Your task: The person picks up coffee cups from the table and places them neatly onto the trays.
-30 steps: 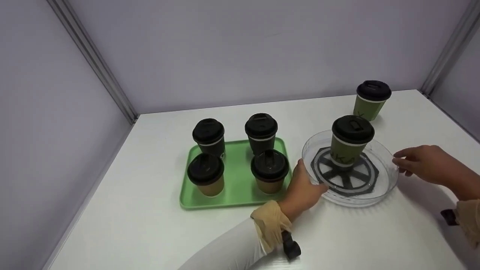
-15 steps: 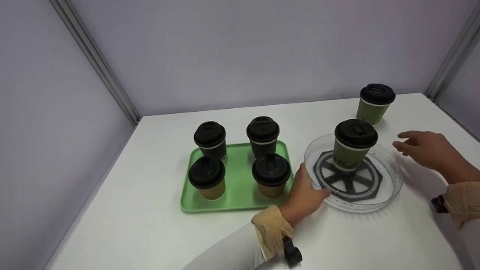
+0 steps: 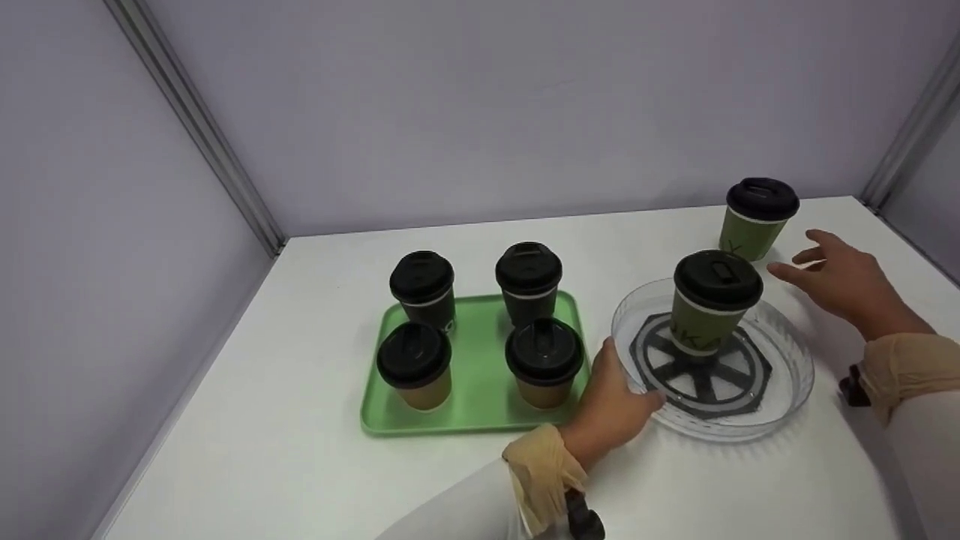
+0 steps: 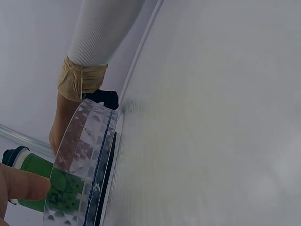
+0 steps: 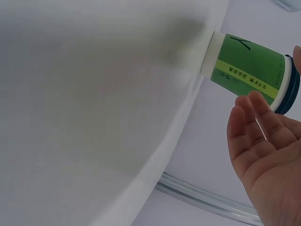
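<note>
My left hand (image 3: pixel 611 409) holds the near-left edge of a clear round lazy Susan (image 3: pixel 795 405), which has a dark spoked base. In the left wrist view its thumb (image 4: pixel 28 184) lies at the faceted wall. A green paper cup with a black lid (image 3: pixel 709 311) stands upright on the lazy Susan. Behind it, another green lidded cup (image 3: pixel 754 225) stands on the table. My right hand (image 3: pixel 844 281) is just right of that rear cup, fingers spread and holding nothing. The right wrist view shows the fingers close to the cup (image 5: pixel 249 66); contact cannot be told.
A green tray (image 3: pixel 480 367) left of the lazy Susan bears several lidded cups: dark ones such as this cup (image 3: pixel 529 277) behind, brown ones such as this cup (image 3: pixel 546 364) in front. Pale walls (image 3: pixel 525 112) border the white table (image 3: pixel 262 420).
My right hand has left the right edge of the lazy Susan and moved back toward the rear green cup, its fingers spreading. The left hand stays on the lazy Susan. The view has tilted slightly.
</note>
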Demonstrator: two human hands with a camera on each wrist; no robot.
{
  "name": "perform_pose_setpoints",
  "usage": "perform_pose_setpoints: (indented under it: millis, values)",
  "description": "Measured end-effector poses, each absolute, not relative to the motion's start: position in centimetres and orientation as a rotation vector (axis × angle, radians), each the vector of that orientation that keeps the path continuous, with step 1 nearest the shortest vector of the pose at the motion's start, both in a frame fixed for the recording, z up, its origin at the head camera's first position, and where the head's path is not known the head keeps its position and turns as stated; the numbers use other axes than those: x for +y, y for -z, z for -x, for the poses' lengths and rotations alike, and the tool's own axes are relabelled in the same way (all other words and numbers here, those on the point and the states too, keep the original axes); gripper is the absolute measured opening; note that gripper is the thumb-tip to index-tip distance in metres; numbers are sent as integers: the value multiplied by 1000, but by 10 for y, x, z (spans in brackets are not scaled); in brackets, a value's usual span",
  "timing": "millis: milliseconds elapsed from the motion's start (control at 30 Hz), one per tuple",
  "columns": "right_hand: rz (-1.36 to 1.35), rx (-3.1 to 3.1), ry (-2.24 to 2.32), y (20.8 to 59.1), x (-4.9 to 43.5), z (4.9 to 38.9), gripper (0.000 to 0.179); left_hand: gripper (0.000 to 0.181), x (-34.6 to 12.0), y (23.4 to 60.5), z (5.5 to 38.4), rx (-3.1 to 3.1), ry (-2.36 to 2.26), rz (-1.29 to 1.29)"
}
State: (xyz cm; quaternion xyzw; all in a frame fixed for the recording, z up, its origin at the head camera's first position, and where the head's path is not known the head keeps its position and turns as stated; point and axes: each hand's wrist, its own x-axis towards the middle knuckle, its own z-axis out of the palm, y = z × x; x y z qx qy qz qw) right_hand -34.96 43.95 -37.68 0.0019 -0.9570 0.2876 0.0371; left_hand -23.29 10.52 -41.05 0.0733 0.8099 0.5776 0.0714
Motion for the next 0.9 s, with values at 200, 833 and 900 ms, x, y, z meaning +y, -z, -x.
perform_pose_setpoints:
  millis: [200, 833, 900]
  values:
    - [34, -2897, -1022, 380, 433, 363, 119, 92, 100, 411, 227, 2429, -1740, -248]
    - [112, -2756, -1189, 382, 427, 394, 133, 93, 96, 410, 215, 2440, -1720, -261]
    - [127, -2760, -1190, 382, 427, 395, 133, 93, 96, 409, 214, 2433, -1712, -247]
